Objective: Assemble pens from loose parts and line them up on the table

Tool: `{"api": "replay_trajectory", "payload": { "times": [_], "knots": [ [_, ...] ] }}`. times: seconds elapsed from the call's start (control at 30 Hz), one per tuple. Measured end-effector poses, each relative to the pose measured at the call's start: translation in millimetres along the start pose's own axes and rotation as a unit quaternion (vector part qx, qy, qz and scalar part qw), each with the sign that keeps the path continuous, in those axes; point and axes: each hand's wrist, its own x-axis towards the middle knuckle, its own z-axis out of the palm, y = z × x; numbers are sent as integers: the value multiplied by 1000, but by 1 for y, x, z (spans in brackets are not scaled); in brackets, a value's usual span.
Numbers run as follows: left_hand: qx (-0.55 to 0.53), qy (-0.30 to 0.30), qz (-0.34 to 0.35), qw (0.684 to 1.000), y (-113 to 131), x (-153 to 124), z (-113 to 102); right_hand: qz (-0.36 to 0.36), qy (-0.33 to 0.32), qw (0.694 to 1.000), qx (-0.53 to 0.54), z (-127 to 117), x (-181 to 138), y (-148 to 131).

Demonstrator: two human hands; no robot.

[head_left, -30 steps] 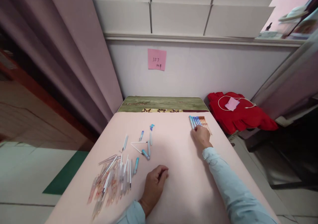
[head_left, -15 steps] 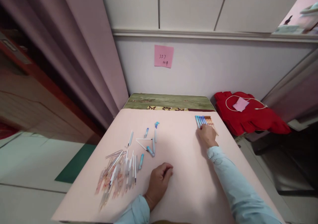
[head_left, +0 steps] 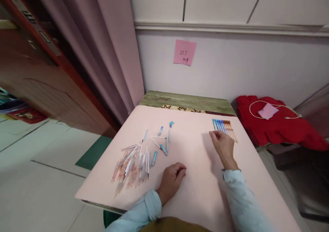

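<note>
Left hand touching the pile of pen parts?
Apart. The head view shows pink tabletop between the left hand and the pen parts.

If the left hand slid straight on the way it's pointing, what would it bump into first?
Probably the right hand, across the pink table cover; depth is unclear, so it might pass beneath.

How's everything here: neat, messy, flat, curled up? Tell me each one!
Left hand, loosely curled
Right hand, fingers bent
Row of pens, lined up neatly
Pen barrels and refills, jumbled
Pink tablecloth, spread out
Pink wall note, stuck up
Red cloth, crumpled
White cord, looped
</note>
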Motion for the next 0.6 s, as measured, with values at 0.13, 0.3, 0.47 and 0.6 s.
{"api": "replay_trajectory", "payload": {
  "times": [0.13,0.3,0.47,0.6],
  "knots": [
    [6,-5,15,1000,-1,0,0,66,-134,944,295,32,-73,-25],
    [-9,-9,26,1000,3,-1,-2,47,-101,952,284,61,-116,-35],
    [-10,0,45,999,1,-3,-1,-18,-100,981,166,64,-113,-36],
    [-11,6,48,999,-2,-5,1,-19,-99,987,124,65,-112,-37]
  ]
}}
